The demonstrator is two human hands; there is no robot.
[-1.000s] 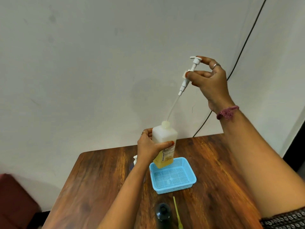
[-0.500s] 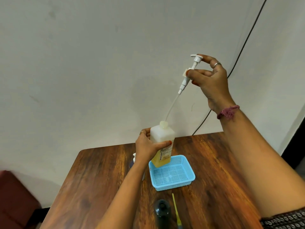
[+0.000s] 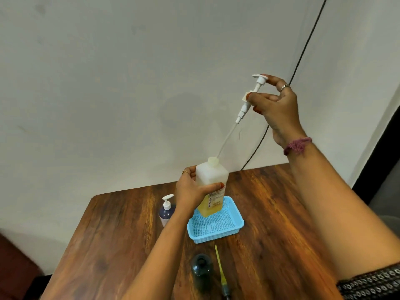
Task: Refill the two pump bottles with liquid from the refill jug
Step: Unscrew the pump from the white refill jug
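The right hand (image 3: 279, 105) is pinching the pump head (image 3: 252, 95), drawing its tube from the square bottle (image 3: 213, 187) the left hand (image 3: 192, 189) is gripping; next, clearing the neck.

Glossy wooden table (image 3: 270, 213), plastic basket (image 3: 216, 237)

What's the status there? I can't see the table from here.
Left hand grips the pump bottle over the blue basket. Right hand pinches the pump, tube tip at the neck. Nothing blocking.
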